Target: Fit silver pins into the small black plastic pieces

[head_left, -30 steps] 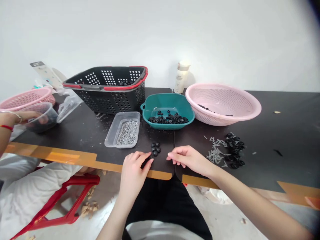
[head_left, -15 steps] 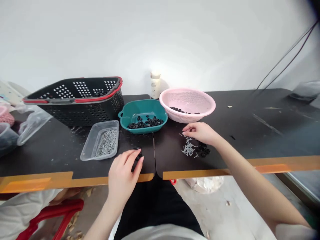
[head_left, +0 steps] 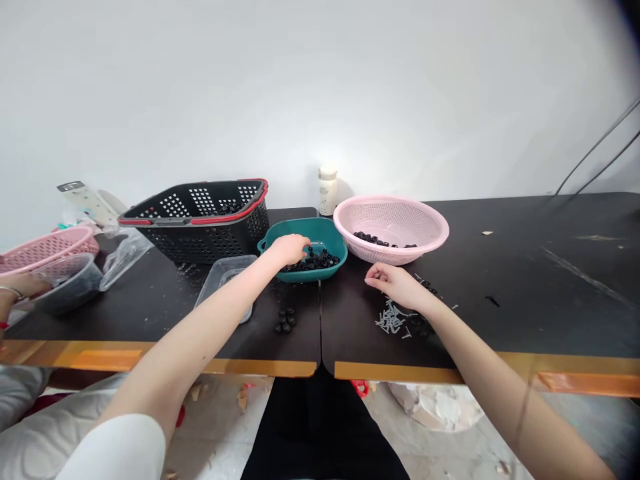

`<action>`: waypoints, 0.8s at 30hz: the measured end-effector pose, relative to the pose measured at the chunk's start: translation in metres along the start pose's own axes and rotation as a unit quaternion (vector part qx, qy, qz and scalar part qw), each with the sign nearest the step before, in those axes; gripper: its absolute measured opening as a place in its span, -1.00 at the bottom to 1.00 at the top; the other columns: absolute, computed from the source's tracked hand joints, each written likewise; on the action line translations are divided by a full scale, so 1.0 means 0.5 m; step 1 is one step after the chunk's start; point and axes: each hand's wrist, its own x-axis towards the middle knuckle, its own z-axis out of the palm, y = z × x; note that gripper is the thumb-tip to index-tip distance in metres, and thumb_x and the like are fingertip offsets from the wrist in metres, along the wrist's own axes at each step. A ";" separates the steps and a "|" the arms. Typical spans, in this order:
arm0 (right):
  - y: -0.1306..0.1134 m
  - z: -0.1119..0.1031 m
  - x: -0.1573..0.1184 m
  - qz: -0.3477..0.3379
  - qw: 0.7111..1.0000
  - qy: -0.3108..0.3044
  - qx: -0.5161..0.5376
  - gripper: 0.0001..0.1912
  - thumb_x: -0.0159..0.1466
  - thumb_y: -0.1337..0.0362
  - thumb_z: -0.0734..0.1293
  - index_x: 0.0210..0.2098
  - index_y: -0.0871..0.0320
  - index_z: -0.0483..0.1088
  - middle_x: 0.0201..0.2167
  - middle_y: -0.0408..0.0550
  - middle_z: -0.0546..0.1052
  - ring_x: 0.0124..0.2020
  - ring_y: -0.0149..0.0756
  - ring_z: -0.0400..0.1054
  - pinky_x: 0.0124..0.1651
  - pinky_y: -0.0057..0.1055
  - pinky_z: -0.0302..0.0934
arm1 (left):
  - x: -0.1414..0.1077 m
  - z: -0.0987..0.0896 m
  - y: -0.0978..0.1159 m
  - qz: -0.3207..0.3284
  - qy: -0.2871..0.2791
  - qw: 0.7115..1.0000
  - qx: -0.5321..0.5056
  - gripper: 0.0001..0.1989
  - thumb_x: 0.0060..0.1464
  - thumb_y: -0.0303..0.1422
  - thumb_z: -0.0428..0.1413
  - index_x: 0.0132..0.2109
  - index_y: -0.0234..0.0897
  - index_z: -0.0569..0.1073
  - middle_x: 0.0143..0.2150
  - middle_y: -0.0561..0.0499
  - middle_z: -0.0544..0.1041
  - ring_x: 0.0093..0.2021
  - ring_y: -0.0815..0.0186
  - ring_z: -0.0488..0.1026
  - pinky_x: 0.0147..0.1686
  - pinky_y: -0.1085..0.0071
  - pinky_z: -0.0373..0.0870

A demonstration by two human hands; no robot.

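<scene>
My left hand [head_left: 291, 250] reaches into the teal basin [head_left: 280, 230], its fingers bent down at the small black parts [head_left: 323, 259]; whether it grips any is hidden. Over the table in front of the pink basket [head_left: 425, 220], my right hand [head_left: 393, 280] has its fingers pinched together, and what they hold is too small to name. Beside and below it lie a pile of silver screws [head_left: 390, 320] and some black parts, partly behind the wrist. Several black pieces [head_left: 285, 320] sit in a group left of the table seam.
My left forearm crosses a clear plastic tray [head_left: 216, 277]. A black basket with a red rim [head_left: 200, 240] stands behind it, and a white bottle [head_left: 327, 192] near the wall. At far left, another person's hand [head_left: 27, 285] is by a clear bowl [head_left: 75, 287].
My left hand has moved from the black pieces near the table edge up into the teal basin. My right hand remains near the screws, fingers closed. The camera view has shifted left.
</scene>
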 end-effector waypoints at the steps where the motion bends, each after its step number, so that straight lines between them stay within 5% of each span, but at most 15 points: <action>1: 0.000 0.004 0.000 -0.004 1.000 0.007 0.013 -0.78 0.25 0.25 0.27 -0.18 0.22 0.45 -0.36 -0.02 0.54 -0.40 -0.29 0.40 -0.32 -0.40 0.26 | 0.019 0.007 -0.001 0.000 -0.016 1.000 0.002 -0.72 0.20 -0.31 0.11 0.04 -0.29 0.42 0.03 -0.11 0.47 -0.03 0.19 0.46 -0.03 0.15 0.43; 4: -0.002 0.015 0.000 -0.014 0.999 0.023 0.045 -0.71 0.26 0.27 0.25 -0.07 0.22 0.45 -0.32 -0.02 0.55 -0.39 -0.29 0.40 -0.26 -0.36 0.28 | 0.062 0.022 0.002 0.000 -0.057 0.998 0.005 -0.71 0.23 -0.28 0.08 0.04 -0.30 0.40 0.04 -0.11 0.45 -0.04 0.19 0.46 -0.07 0.14 0.45; 8: -0.008 0.022 -0.002 -0.020 0.996 0.036 0.083 -0.78 0.23 0.27 0.28 -0.21 0.15 0.53 -0.37 -0.06 0.57 -0.39 -0.25 0.41 -0.23 -0.32 0.28 | 0.093 0.038 0.008 -0.003 -0.093 0.996 0.005 -0.72 0.22 -0.29 0.09 0.04 -0.28 0.40 0.04 -0.10 0.44 -0.05 0.20 0.46 -0.09 0.17 0.46; 13: -0.004 0.026 -0.004 -0.010 0.988 0.064 0.139 -0.85 0.16 0.24 0.36 -0.30 0.14 0.53 -0.40 -0.07 0.57 -0.41 -0.26 0.41 -0.24 -0.31 0.29 | 0.087 0.021 0.008 -0.009 -0.063 0.998 -0.026 -0.75 0.22 -0.29 0.10 -0.01 -0.30 0.42 -0.01 -0.09 0.47 -0.09 0.22 0.47 -0.11 0.18 0.46; 16: -0.001 0.025 -0.002 -0.002 0.980 0.075 0.183 -0.80 0.14 0.18 0.39 -0.30 0.16 0.54 -0.42 -0.05 0.58 -0.41 -0.25 0.42 -0.26 -0.29 0.31 | 0.034 -0.017 0.017 0.002 0.012 0.997 -0.073 -0.82 0.15 -0.33 0.15 -0.13 -0.34 0.45 -0.13 -0.08 0.52 -0.13 0.21 0.48 -0.12 0.24 0.42; 20: -0.031 0.012 -0.010 -0.005 0.965 0.076 0.249 -0.68 0.11 0.07 0.41 -0.26 0.17 0.56 -0.38 -0.01 0.60 -0.39 -0.24 0.45 -0.31 -0.30 0.35 | -0.108 -0.037 0.070 0.046 0.083 0.979 -0.183 -0.80 0.16 -0.25 0.10 -0.14 -0.26 0.39 -0.28 0.04 0.56 -0.31 0.33 0.51 -0.28 0.44 0.41; 24: -0.097 0.005 -0.046 -0.037 0.926 0.047 0.372 -0.73 0.05 0.12 0.50 -0.30 0.13 0.58 -0.41 -0.06 0.61 -0.41 -0.31 0.45 -0.24 -0.31 0.38 | -0.247 0.031 0.141 0.074 0.109 0.847 -0.515 -0.78 0.01 -0.31 0.24 -0.21 -0.25 0.40 -0.26 0.02 0.57 -0.41 0.39 0.46 -0.37 0.48 0.40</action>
